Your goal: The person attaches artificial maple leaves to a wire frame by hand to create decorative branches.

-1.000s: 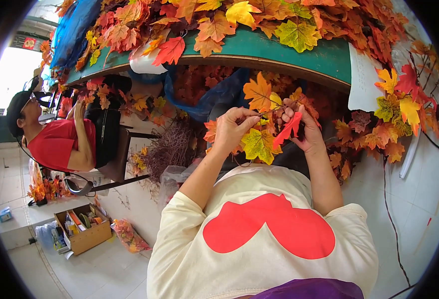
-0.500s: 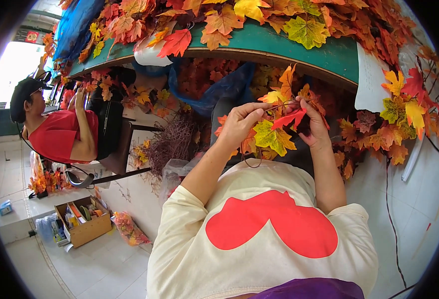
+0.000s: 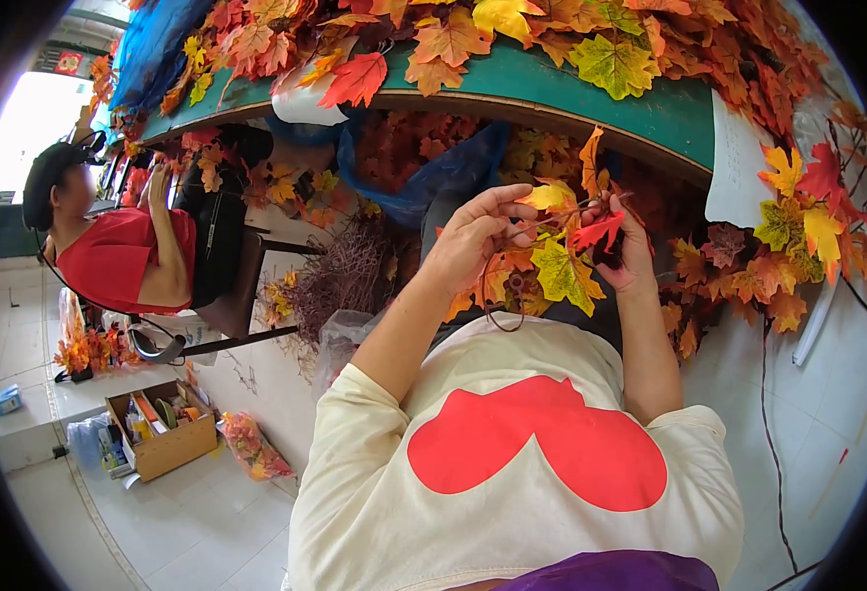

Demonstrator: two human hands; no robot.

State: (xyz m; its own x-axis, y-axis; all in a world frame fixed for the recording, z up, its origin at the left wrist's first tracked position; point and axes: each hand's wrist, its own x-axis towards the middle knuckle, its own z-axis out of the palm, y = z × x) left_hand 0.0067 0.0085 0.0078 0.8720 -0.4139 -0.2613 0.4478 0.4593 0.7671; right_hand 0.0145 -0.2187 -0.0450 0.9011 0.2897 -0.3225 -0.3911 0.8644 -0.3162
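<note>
In front of my lap I hold a garland of artificial maple leaves in yellow, orange and red. My left hand [image 3: 468, 241] pinches its thin brown stem [image 3: 562, 218] between thumb and fingers, the index finger reaching forward. My right hand [image 3: 631, 256] closes around the other end, close to a red maple leaf [image 3: 599, 232]. Between the hands hangs a yellow-green maple leaf [image 3: 565, 276], and a loop of brown stem drops beneath it. Some of the right fingertips are hidden by leaves.
A green table [image 3: 512, 113] heaped with artificial leaves stands ahead. Below it is a blue bag [image 3: 433, 192] of red leaves. Brown stems [image 3: 340, 286] lie bundled at left, near a seated person in red [image 3: 123, 256]. A wooden box [image 3: 172, 443] of supplies sits on the floor.
My left fingers have loosened and spread somewhat along the stem. The leaves between my hands have shifted slightly right, and the right hand has turned and curled more.
</note>
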